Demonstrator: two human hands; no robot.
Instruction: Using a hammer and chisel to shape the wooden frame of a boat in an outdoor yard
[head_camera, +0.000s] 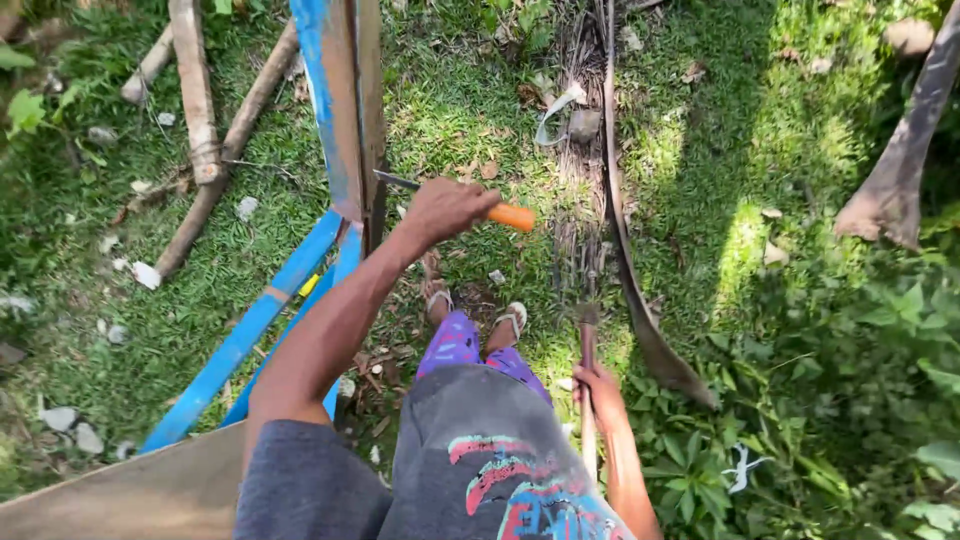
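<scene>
Blue wooden frame (335, 110) standing upright on grass (700, 160), slanted blue rails at base. Left hand (447, 208) wrapping fingers tight around orange-handled knife (455, 199), blade tip touching frame edge, handle sticking out right. Right hand (598, 388) hanging low beside hip, fingers curling shut around hammer (588, 345), head pointing toward grass by sandalled feet.

Screwdriver (470, 200): orange handle protruding from the thumb side of the left hand (447, 208), grey shaft extending from the other side, roughly level; hammer (588, 372): brown wooden handle, upright, head above the right hand (600, 392) gripping it.
</scene>
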